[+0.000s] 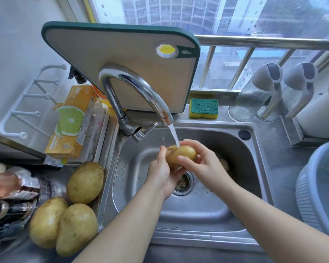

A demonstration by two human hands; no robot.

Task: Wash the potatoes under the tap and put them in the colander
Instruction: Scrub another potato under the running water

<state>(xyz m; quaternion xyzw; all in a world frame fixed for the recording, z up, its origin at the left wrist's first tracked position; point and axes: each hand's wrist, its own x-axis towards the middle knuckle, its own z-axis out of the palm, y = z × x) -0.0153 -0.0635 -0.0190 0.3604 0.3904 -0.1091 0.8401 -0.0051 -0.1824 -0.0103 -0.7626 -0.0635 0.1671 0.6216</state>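
Observation:
I hold one wet yellow-brown potato (180,153) over the steel sink (198,211), right under the running stream from the chrome tap (137,86). My left hand (160,171) cups it from the left and below. My right hand (201,162) grips it from the right, thumb across its front. Three dry potatoes (85,182) (47,222) (76,228) lie on the counter left of the sink. A pale blue colander (319,186) stands at the right edge, partly cut off by the frame.
A cutting board (122,63) leans behind the tap. A yellow-green sponge (203,108) lies on the sink's back ledge. Bottles (11,186) crowd the left counter, near an orange box (72,122). Two glass dispensers (258,95) stand at the right back.

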